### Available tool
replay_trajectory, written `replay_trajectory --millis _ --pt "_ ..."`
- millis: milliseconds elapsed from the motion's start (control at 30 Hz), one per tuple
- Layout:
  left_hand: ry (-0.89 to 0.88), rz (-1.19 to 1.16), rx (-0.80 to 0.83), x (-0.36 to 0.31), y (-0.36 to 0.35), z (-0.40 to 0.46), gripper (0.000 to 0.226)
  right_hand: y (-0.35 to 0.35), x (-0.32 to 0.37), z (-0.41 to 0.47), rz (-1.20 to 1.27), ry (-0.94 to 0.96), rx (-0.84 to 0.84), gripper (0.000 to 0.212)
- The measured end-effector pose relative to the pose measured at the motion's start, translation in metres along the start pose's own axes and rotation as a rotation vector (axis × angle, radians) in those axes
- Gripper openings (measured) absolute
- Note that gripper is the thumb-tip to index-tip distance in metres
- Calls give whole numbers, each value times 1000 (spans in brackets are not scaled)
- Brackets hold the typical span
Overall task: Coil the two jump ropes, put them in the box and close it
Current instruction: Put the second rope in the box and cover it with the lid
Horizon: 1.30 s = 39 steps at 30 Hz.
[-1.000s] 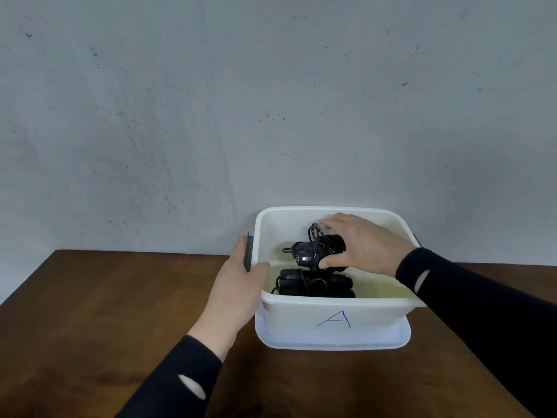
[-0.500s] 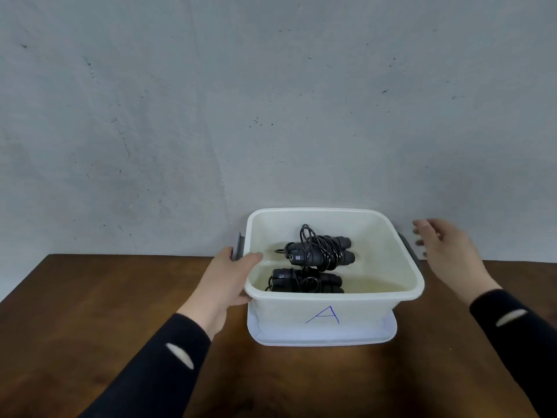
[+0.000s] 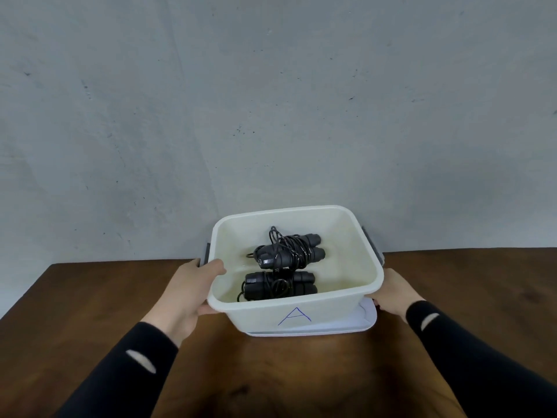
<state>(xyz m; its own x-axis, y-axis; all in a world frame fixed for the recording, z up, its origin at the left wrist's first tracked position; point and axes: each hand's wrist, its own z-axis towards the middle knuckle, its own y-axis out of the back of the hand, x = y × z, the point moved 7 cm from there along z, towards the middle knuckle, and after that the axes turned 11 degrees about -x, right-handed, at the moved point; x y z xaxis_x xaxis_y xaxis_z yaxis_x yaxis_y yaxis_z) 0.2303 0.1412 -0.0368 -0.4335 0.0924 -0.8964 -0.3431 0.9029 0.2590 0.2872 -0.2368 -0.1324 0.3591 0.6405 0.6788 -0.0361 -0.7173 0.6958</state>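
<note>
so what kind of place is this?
Probably a staged recording setup, not a lived-in room: a bare grey plaster wall, a dark brown wooden table, and only a white plastic box marked "A".

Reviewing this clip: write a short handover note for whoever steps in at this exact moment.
Left hand: gripping the box's left rim, thumb over the edge.
Right hand: at the box's right side, low by the lid; grip partly hidden.
Box, marked A, sits tilted on its lid on the table.
Done: both coiled jump ropes lie inside, far rope and near rope.
Left: get the lid out from under and close the box.
</note>
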Motion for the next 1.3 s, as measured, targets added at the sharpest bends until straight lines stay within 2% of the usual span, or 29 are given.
replay_trajectory --millis 100,233,333,467,600,700,833,1033,1167,1233,1300 --pt "0 -5 -25 5 25 -13 17 -7 -3 5 14 -54 17 21" --pt "-19 9 -25 9 54 -38 12 3 2 0 196 -152 -2 27" --pt "-22 32 3 18 73 -56 17 22 23 -13 303 -45 -64 26" --pt "45 35 41 42 89 -75 21 58 43 -37 432 127 -250 29" --pt "99 39 54 62 88 -88 20 99 46 -61 480 194 -405 50" --pt "125 31 57 71 75 -90 22 132 69 -86 498 318 -470 35" --pt "76 -3 70 66 49 -90 21 164 113 -119 462 500 -458 14" --pt "-29 -11 90 43 12 -82 18 171 140 -156 326 702 -551 5" --pt "-23 -6 104 43 -1 -72 21 149 135 -168 303 751 -568 10" --pt "-6 10 136 46 -2 -68 27 139 129 -167 318 764 -567 12" --pt "-100 79 95 41 7 -65 42 131 126 -167 320 802 -579 17"
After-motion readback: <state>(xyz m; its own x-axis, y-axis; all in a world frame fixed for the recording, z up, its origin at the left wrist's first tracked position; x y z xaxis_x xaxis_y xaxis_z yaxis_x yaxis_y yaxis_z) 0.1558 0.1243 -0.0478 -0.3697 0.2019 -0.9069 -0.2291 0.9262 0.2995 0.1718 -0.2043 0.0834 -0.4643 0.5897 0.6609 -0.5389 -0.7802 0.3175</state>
